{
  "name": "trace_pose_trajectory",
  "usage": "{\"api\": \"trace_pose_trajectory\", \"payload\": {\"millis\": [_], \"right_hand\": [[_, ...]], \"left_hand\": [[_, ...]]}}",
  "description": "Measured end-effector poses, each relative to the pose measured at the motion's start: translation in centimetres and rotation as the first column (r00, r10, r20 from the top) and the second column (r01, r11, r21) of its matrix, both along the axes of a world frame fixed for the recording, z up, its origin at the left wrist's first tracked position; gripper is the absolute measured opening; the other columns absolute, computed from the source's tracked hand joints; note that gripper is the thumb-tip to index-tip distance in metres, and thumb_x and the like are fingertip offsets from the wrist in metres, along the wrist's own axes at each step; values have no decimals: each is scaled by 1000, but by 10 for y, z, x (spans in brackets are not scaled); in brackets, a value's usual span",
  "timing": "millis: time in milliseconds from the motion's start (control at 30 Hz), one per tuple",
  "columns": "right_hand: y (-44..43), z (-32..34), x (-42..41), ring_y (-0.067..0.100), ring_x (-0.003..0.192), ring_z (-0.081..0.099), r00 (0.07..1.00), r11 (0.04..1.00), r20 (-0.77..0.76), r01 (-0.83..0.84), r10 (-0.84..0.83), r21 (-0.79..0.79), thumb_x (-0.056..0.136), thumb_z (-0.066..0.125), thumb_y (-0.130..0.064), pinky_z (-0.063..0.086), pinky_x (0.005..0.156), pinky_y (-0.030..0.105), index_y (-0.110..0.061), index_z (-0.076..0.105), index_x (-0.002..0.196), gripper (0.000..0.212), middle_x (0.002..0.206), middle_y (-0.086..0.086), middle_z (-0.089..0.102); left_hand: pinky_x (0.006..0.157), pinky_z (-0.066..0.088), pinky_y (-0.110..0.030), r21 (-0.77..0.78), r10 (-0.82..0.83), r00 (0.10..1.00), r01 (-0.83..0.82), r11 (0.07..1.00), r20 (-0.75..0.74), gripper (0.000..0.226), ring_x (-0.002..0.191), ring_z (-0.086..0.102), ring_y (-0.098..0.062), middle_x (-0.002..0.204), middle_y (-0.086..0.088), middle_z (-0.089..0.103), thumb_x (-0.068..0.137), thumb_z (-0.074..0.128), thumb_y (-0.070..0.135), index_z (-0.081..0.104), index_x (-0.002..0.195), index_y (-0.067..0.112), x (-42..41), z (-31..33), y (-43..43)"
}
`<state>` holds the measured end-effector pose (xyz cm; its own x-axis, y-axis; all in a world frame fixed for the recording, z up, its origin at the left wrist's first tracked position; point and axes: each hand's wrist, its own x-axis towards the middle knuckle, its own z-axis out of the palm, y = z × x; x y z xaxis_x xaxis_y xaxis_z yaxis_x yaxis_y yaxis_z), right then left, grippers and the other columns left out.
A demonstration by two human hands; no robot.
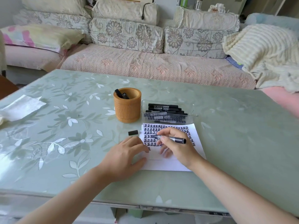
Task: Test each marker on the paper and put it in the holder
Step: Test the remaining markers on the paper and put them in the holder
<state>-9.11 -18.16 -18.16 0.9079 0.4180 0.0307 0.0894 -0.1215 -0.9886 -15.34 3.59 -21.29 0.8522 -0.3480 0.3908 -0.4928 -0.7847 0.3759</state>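
Marker: uncapped black marker (pixel 169 138) lay almost level in the right hand (pixel 176 149), with its tip toward 9 o'clock over the written rows and its tail toward 3 o'clock.
Right hand: fingers (pixel 161 132) pinched the barrel just behind the tip.
Left hand: left hand (pixel 127 152) held nothing; its fingers were straight and loosely spread, pressing the paper's left edge.
Paper: white paper (pixel 169 164) lay flat on the desk (pixel 64 126), its upper half filled with black characters.
Cap: loose cap (pixel 133 132) lay on the desk at 10 o'clock from the paper.
Holder: round brown holder (pixel 127 107) stood at 11 o'clock, with two markers inside.
Tray: clear tray (pixel 194 110) of markers sat at 12 o'clock.
Handling: marker judged light, stiff and smooth; best gripped mid-barrel, clear of the wet tip. Paper judged thin and likely to slide on the glossy desk unless pinned.
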Motion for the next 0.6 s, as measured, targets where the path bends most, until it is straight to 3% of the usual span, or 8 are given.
{"api": "trace_pose_trajectory", "payload": {"millis": [100, 167, 267, 433, 600], "right_hand": [[4, -10, 2, 19, 48, 55, 999, 997, -2, 54, -54, -55, 87, 66, 0, 42, 45, 25, -11, 62, 86, 12, 66, 11, 62], [7, -14, 4, 19, 44, 50, 996, 988, 36, 85, -81, -127, 84, 70, -4, 41, 45, 27, -15, 60, 76, 17, 61, 10, 60], [8, -16, 6, 13, 45, 49, 988, 972, 129, 110, -84, -208, 79, 74, -12, 40, 47, 25, -19, 56, 64, 25, 55, -3, 59], [6, -24, 9, 9, 52, 46, 979, 975, 201, 69, -26, -211, 79, 72, -8, 36, 51, 23, -20, 51, 63, 29, 57, -10, 55], [6, -27, 10, 10, 57, 45, 976, 972, 216, 68, -18, -226, 79, 71, -12, 35, 55, 26, -15, 51, 67, 23, 62, -3, 55]], "left_hand": [[76, 50, -30, 22, -7, 1000, 7, 1000, -26, 24, 101, 52, -10, 107, 13, 52, 89, 56, 43, 63, 111, 35, -5, -2, 4], [80, 50, -30, 32, -11, 999, 13, 999, -53, 29, 105, 50, -9, 107, 12, 51, 90, 53, 47, 63, 115, 38, -8, -4, 6], [83, 48, -30, 39, -17, 997, 20, 999, -69, 31, 107, 48, -8, 107, 10, 50, 90, 52, 49, 63, 117, 38, -9, -5, 7], [84, 47, -29, 35, -21, 998, 23, 999, -65, 30, 106, 47, -8, 108, 11, 49, 89, 53, 48, 63, 115, 38, -8, -4, 6], [84, 47, -30, 32, -19, 997, 21, 999, -69, 28, 106, 47, -9, 107, 11, 49, 89, 52, 48, 62, 113, 39, -6, -3, 5]]}}
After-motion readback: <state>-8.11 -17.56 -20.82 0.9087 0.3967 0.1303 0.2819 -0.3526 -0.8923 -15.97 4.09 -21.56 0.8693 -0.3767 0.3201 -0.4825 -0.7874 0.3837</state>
